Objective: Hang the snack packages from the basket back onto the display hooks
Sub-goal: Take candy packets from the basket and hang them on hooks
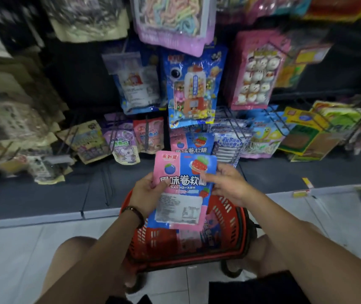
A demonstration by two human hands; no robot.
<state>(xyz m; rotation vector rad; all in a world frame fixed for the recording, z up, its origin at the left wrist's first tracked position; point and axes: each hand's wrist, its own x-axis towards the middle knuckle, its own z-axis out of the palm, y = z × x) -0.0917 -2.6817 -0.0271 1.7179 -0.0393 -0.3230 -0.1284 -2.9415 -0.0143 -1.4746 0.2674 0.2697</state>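
I hold a pink and blue snack package (184, 172) upright in front of me, above a red plastic basket (230, 218) on the floor. My left hand (150, 191) grips its left edge; my right hand (227, 183) pinches its right edge. More pink and blue packages (188, 235) lie inside the basket. A matching package (191, 143) hangs on the low display hook just beyond the one I hold. Bare black wire hooks (107, 183) jut out low at the left.
Hanging snack bags fill the display: a blue gumball-machine bag (191, 88), a pink marshmallow bag (255, 73), white-blue packs (230, 141) on a hook to the right, purple and pink pouches (131, 139) to the left. My knees flank the basket on the pale tile floor (21, 249).
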